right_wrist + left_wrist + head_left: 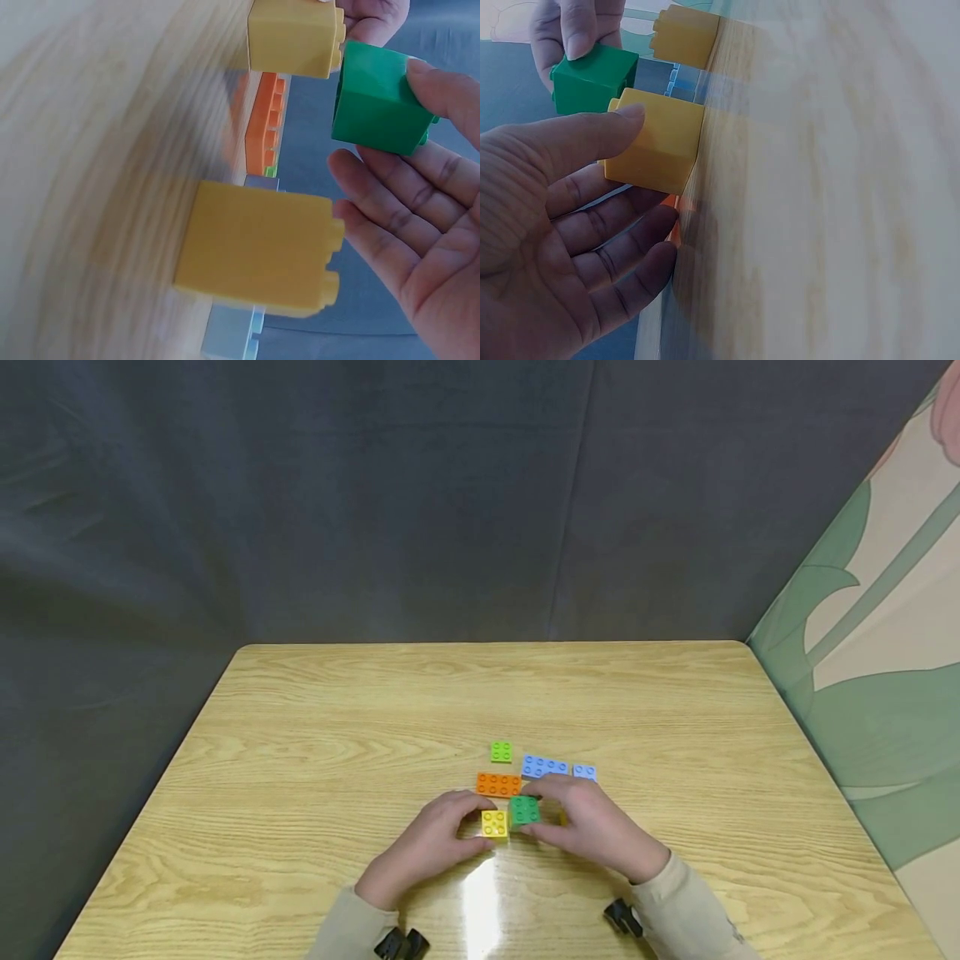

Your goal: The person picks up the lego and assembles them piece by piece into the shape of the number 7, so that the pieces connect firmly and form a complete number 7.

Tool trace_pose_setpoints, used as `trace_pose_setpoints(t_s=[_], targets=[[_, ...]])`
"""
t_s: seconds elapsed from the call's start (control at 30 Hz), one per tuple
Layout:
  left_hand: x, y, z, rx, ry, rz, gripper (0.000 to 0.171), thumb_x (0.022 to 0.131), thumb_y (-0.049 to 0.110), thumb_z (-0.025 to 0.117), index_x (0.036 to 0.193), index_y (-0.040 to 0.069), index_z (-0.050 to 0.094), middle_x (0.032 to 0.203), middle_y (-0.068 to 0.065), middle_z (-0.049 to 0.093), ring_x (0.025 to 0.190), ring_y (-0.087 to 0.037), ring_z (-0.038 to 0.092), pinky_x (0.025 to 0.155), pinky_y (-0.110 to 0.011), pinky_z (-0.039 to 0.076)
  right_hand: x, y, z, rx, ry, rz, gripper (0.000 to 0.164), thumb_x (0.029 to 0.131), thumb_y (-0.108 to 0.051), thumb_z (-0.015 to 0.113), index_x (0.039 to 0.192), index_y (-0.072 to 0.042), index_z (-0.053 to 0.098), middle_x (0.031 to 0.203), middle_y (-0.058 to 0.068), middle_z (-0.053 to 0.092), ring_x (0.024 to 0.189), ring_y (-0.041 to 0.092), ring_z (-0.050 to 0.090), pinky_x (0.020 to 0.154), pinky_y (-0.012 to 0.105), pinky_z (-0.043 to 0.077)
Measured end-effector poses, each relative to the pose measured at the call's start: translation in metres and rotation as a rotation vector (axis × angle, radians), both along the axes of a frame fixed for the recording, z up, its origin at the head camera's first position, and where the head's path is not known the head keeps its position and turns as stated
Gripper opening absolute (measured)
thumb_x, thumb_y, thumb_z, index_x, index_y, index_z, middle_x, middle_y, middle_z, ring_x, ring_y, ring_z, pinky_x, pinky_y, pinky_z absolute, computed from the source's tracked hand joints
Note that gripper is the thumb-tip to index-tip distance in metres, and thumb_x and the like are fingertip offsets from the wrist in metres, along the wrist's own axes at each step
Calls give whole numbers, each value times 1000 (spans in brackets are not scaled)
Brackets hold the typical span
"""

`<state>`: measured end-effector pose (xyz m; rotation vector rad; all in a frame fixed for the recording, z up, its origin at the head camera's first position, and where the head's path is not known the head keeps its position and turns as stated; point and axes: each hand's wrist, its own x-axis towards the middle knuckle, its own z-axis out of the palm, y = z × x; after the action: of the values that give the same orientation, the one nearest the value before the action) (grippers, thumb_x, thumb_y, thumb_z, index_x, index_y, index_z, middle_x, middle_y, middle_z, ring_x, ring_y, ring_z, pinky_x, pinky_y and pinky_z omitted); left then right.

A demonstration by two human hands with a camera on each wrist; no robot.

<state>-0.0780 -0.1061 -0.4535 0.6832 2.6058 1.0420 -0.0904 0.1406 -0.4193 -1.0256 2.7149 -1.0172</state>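
Observation:
A yellow block (494,824) with studs on top stands on the table, between the thumb and fingers of my left hand (431,837). In the left wrist view the thumb presses its near side. My right hand (588,818) pinches a dark green block (381,101) between thumb and fingers. The green block is raised off the table, its studs up, close to the yellow block's upper right. A second yellow block (255,244) stands on the table below the right hand; in the head view that hand hides most of it.
An orange block (498,785) lies just beyond the hands, with a small lime green block (501,752) behind it. To their right lie a long blue block (545,766) and a smaller blue one (585,772). A dark curtain (412,502) hangs behind the wooden table (300,735).

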Motion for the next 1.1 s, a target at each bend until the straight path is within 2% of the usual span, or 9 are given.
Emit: trace_pose_setpoints(t_s=[0.57, 0.8, 1.1], targets=[[0, 0, 1, 2, 10, -10, 44, 88, 32, 73, 128, 17, 62, 129, 2, 60, 125, -21, 51, 108, -44, 39, 0, -10, 4, -42, 2, 22, 29, 83, -25, 79, 109, -15, 69, 103, -9, 67, 96, 7, 61, 84, 34, 55], [1, -1, 0, 4, 32, -15, 46, 88, 33, 73, 129, 15, 61, 130, -1, 60, 125, -23, 51, 107, -45, 39, -1, -14, 4, -25, -2, 18, 31, 84, -26, 79, 111, -14, 69, 105, -8, 67, 98, 7, 61, 86, 33, 54], [0, 0, 1, 3, 10, -4, 50, 88, 34, 74, 130, 10, 60, 129, -2, 60, 122, -21, 52, 105, -43, 41, -1, -20, 4, -28, -12, 36, 31, 84, -27, 78, 111, -14, 70, 107, -8, 68, 99, 7, 61, 87, 32, 53]])
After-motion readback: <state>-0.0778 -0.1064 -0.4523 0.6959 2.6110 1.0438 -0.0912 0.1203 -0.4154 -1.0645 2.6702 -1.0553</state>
